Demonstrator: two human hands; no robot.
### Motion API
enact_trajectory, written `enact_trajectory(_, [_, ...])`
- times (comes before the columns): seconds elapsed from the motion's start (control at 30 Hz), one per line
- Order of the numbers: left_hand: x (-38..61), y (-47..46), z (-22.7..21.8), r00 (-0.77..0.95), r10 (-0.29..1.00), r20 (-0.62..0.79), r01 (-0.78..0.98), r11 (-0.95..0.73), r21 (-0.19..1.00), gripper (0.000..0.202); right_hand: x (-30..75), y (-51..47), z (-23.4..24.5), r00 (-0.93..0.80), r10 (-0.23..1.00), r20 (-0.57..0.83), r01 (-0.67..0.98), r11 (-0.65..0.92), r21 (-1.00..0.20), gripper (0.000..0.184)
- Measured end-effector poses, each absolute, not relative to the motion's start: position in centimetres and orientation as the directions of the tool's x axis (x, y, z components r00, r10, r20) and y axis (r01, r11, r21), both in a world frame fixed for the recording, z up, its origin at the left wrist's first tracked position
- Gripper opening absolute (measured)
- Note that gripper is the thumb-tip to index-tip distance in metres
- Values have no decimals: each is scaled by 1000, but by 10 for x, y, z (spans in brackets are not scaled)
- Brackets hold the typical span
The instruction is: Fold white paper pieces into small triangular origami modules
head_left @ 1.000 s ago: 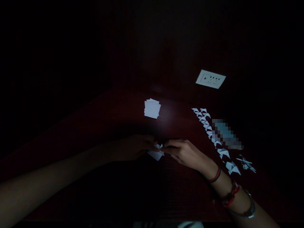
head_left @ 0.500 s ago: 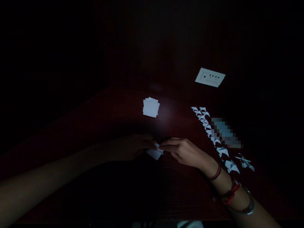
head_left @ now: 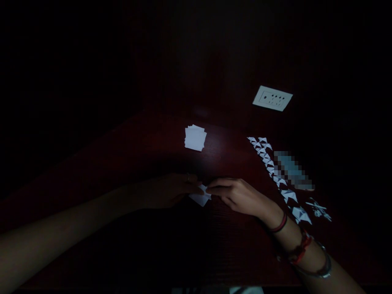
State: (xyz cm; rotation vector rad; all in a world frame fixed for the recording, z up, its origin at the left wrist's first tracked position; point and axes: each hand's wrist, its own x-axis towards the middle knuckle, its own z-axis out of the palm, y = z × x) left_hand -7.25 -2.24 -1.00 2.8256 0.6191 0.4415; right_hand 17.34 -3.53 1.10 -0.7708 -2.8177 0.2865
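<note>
As folding apparently progressed, the right hand (head_left: 237, 196) shifted, pinching the folded white paper (head_left: 200, 199) beside the left hand (head_left: 172, 189), whose grip was unclear.

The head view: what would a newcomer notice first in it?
Probably the bright stack of white paper near the picture's centre, on the dark red table, and the pale socket plate at upper right. Next, perhaps, come the folded white pieces lined up at right. Below the stack, the small paper touched by the left hand and the right hand may also stand out.
</note>
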Motion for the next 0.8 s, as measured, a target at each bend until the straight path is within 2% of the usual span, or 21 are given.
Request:
enact_trajectory(0.33, [-74, -22, -7, 879, 410, 243, 335, -894, 298, 51, 173, -39, 13, -831, 542, 124, 511, 833, -213, 35])
enact_trajectory(0.63, [-76, -24, -4, 888, 403, 223, 340, -900, 273, 50, 171, -41, 15, -830, 543, 131, 511, 833, -213, 36])
enact_trajectory(0.8, [-75, -23, -6, 880, 403, 251, 337, -903, 267, 46, 172, -39, 15, -844, 523, 117, 508, 850, -138, 37])
